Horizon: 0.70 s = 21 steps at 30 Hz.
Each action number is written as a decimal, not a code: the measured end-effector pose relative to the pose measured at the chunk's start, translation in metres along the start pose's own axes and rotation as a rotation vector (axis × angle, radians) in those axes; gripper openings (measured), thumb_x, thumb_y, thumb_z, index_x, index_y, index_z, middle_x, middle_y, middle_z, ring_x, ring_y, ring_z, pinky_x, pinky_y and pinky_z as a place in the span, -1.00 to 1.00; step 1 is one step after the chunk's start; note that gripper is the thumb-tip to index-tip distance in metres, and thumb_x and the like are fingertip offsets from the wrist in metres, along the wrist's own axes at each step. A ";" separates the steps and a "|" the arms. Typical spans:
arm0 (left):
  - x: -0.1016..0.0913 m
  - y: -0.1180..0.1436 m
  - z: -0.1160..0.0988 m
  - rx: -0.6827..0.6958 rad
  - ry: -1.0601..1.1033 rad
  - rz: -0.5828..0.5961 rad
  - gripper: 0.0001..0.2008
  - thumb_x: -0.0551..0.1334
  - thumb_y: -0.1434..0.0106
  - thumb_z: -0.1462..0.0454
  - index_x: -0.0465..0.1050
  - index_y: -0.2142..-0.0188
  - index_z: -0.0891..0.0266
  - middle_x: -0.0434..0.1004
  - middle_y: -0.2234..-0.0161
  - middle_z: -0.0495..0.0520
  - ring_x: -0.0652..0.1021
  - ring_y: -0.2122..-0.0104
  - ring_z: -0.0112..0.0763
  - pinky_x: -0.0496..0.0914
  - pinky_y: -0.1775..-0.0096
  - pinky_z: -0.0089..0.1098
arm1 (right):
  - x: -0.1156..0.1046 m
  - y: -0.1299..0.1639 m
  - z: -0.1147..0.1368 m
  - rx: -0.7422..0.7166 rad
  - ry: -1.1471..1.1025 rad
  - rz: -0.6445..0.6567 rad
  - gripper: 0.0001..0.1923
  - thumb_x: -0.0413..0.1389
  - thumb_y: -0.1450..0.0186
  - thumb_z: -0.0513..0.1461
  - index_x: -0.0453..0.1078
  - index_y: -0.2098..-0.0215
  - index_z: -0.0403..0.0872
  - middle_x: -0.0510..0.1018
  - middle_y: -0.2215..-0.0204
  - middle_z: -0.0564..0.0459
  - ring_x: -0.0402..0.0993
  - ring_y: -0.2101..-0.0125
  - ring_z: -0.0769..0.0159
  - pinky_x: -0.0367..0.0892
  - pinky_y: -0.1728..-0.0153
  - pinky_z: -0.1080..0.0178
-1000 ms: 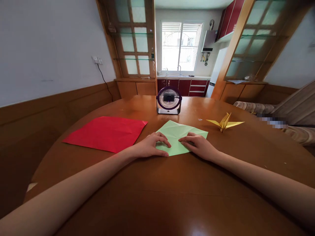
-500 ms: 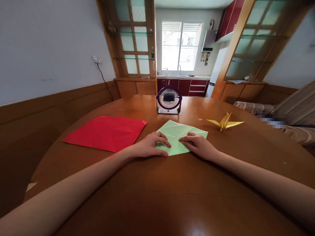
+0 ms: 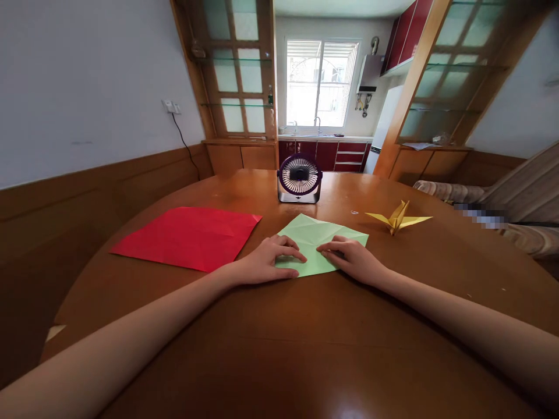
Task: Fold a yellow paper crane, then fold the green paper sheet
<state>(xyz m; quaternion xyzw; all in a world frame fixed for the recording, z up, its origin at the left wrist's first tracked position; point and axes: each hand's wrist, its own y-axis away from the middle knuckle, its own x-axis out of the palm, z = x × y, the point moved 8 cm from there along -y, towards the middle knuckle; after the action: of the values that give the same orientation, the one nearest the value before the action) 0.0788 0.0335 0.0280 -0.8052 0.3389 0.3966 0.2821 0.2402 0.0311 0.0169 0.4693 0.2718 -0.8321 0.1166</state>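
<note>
A light green sheet of paper [image 3: 312, 231] with crease lines lies on the table in front of me, one corner pointing away. My left hand [image 3: 273, 259] rests on its left side, fingers curved and thumb spread apart from them. On the right part of the sheet lies my right hand [image 3: 356, 259], fingers stretched inward with the fingertips touching the paper and the thumb close below. Neither hand lifts the sheet. Left of my left hand is a larger red sheet of paper [image 3: 187, 235], also creased. A yellow folded paper crane [image 3: 398, 218] stands to the right, apart from my hands.
A small dark purple fan [image 3: 299, 177] stands on the wooden table [image 3: 279, 361] beyond the green sheet. A black cord [image 3: 186, 145] hangs from a wall socket on the left. Striped seating [image 3: 449, 189] is at the right, beside the table's edge.
My left fingertips have shifted very slightly to the right over the green paper. My right hand and the papers look the same.
</note>
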 end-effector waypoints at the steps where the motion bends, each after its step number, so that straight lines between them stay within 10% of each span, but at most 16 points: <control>1: 0.001 0.000 -0.001 0.012 -0.015 -0.003 -0.72 0.28 -0.21 0.12 0.53 0.06 -0.03 0.42 0.00 0.06 0.38 -0.06 -0.20 0.17 -0.16 -0.15 | 0.000 0.000 -0.001 0.000 -0.003 -0.002 -0.71 -0.02 -0.39 -0.16 0.51 0.07 -0.01 0.49 0.31 -0.03 0.44 0.38 0.30 0.32 0.29 0.24; 21: 0.017 -0.002 -0.021 0.173 -0.314 0.033 -0.75 0.06 -0.38 0.21 0.43 0.04 0.14 0.47 -0.06 0.05 0.37 -0.05 -0.19 0.19 -0.08 -0.20 | 0.001 -0.001 0.000 0.009 0.010 -0.006 -0.72 -0.04 -0.39 -0.17 0.48 0.11 -0.04 0.50 0.27 -0.04 0.44 0.33 0.29 0.32 0.25 0.23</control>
<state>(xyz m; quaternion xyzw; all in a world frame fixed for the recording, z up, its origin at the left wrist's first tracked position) 0.0971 0.0139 0.0257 -0.7003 0.3367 0.4914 0.3933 0.2394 0.0325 0.0165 0.4731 0.2699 -0.8313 0.1107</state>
